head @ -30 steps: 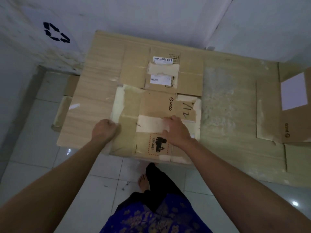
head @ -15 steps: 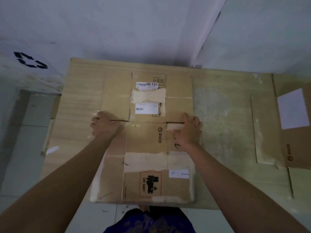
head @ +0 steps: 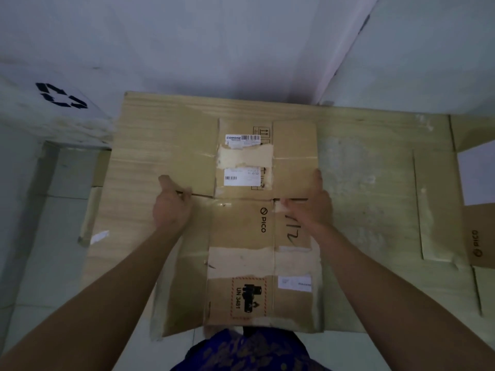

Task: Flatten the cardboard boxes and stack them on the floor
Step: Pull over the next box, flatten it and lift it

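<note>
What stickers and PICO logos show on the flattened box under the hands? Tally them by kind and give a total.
On the flattened brown cardboard box:
White rectangular paper labels: 3
Orange-bordered UN 3481 battery sticker: 1
Black printed PICO logo: 1
Total: 5

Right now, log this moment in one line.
step: laying flattened box on cardboard stack | left hand: on box | right hand: on box
</note>
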A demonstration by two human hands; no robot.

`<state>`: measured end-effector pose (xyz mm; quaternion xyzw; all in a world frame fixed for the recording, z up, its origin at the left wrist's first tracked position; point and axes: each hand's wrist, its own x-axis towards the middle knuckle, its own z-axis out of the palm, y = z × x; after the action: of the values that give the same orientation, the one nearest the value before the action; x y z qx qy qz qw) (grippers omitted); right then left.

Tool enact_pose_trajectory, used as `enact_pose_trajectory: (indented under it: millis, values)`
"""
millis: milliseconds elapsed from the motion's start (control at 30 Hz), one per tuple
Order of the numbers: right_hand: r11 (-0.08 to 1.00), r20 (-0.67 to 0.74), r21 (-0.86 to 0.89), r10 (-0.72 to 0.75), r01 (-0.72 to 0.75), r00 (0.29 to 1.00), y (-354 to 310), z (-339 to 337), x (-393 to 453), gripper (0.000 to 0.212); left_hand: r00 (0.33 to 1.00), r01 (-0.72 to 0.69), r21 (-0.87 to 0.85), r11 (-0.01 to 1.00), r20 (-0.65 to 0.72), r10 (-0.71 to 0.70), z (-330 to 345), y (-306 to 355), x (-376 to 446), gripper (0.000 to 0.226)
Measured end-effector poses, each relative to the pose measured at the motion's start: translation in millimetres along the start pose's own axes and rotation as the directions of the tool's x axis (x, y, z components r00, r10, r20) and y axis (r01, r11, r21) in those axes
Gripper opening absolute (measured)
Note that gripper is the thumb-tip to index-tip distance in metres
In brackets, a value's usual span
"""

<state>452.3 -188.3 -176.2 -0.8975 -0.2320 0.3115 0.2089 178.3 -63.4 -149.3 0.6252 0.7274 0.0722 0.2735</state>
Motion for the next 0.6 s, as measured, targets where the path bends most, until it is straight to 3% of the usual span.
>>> enact_pose_trajectory:
  millis: [133, 333, 600]
  values:
    - [0.997, -0.104, -0.04, -0.07, 0.067, 0.992, -11, 22, -44, 0.101, 0.997, -0.056, 0.01, 0.998, -0.053, 0.057, -13, -22, -16, 0.036]
    - [0.974, -0.152, -0.155, -0.187, 0.164, 0.97, -41, 52, -108, 0.099, 0.989, -0.088, 0.022, 0.996, -0.115, 0.09, -65, -73, -25, 0.04]
    - [0.937, -0.235, -0.215, -0.324, 0.275, 0.916, -127, 89, -226, 0.096, 0.959, -0.179, -0.109, 0.978, -0.241, 0.149, -187, -166, -36, 0.038]
